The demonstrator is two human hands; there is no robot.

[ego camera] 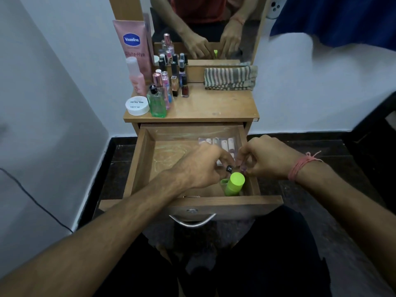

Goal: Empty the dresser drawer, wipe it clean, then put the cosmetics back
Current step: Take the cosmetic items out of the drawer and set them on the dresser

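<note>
The wooden drawer (141, 159) is pulled out under the dresser top. Both hands are inside it at the right front corner. My left hand (203, 166) pinches a small bottle with a black cap (229, 168). My right hand (267, 157) pinches a small purplish item (243, 168) that my fingers mostly hide. Just below the hands stands a bright green bottle (234, 183) beside a second green item. A clear packet of pale nail pieces (222, 143) lies at the drawer's back right.
On the dresser top (214, 103) stand a pink Vaseline tube (135, 46), a white jar (137, 105), a green glass bottle (157, 103) and several small bottles. A folded striped cloth (230, 78) lies at the back right. A mirror stands behind.
</note>
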